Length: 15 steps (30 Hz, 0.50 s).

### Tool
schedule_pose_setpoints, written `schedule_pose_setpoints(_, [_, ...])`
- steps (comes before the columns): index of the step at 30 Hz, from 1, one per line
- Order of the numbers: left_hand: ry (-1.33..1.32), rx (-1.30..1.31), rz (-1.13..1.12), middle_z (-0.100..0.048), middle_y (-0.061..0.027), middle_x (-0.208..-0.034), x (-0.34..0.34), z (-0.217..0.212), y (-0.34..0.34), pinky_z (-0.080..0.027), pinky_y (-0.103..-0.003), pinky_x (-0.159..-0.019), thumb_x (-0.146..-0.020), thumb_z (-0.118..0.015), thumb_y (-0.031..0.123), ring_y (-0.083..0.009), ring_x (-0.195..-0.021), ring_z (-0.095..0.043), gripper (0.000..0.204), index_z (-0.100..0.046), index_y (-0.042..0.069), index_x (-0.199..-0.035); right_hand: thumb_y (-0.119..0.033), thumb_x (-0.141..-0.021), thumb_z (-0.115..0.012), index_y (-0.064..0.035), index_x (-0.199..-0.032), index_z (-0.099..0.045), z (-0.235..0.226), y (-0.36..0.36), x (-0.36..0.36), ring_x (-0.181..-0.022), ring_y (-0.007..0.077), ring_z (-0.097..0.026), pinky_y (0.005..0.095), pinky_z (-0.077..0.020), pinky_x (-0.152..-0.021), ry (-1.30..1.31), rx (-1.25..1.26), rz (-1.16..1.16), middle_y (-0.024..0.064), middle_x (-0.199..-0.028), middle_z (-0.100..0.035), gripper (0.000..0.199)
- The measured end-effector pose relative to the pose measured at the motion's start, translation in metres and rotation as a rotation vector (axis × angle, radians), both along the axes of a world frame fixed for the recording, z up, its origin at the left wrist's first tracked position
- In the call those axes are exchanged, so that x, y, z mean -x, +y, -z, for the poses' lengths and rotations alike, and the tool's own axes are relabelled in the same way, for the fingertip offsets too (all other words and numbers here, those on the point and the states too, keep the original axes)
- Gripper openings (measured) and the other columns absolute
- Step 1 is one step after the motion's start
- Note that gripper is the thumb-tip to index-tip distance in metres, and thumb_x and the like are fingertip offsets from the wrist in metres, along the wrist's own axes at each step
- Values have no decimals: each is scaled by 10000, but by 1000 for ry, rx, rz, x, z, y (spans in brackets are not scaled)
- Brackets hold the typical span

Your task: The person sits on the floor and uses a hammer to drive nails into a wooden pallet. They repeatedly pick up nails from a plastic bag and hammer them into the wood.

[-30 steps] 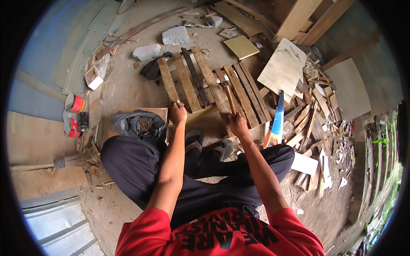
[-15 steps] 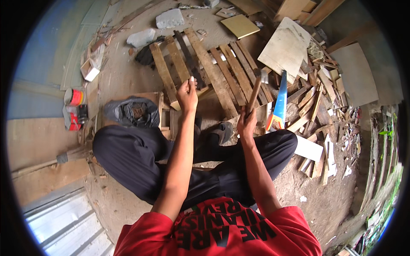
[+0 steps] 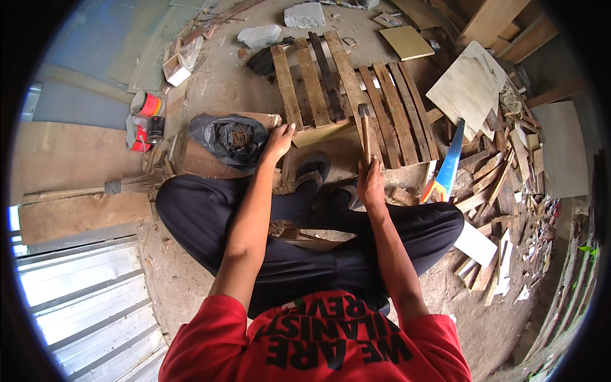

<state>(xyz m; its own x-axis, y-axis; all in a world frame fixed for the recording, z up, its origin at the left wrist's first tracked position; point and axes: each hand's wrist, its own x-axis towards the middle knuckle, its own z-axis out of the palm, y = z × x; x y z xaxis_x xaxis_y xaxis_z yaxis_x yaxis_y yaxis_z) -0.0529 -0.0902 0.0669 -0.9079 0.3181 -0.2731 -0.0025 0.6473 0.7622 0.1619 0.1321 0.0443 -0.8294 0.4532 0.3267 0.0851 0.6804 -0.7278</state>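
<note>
My right hand [image 3: 371, 183] is wrapped round the wooden handle of a hammer [image 3: 366, 135], whose dark metal head points away from me over the pallet. The slatted wooden pallet [image 3: 344, 76] lies on the ground ahead. My left hand [image 3: 279, 144] is closed in a pinch near the pallet's near left corner; whatever sits between the fingertips is too small to make out. Just left of it, a dark plastic bag [image 3: 213, 137] lies open on a brown board [image 3: 198, 159], with small rusty-brown pieces inside.
A handsaw [image 3: 453, 159] with a blue blade leans right of the pallet, beside heaped wood offcuts [image 3: 493, 172]. Paint cans [image 3: 147, 105] and a broom [image 3: 133, 184] are at the left. Concrete blocks [image 3: 304, 15] lie beyond the pallet. Folded legs in dark trousers are close below my hands.
The view has swung left. My left hand has moved left from over the pallet slats toward the bag, still closed. The hammer has turned from leaning right to pointing nearly straight ahead.
</note>
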Motion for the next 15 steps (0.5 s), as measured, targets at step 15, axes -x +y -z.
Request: schedule_pose_setpoints(15, [83, -863, -567, -548, 6, -635, -9, -81, -27, -412, -228, -515, -995, -618, 318, -73, -518, -478, 350, -684, -23, -955, -207, -990, -557, 12, -1097, -494, -20, -11, 4, -825, 529, -606, 552, -468, -658, -146, 164, 99, 332, -874, -617, 252])
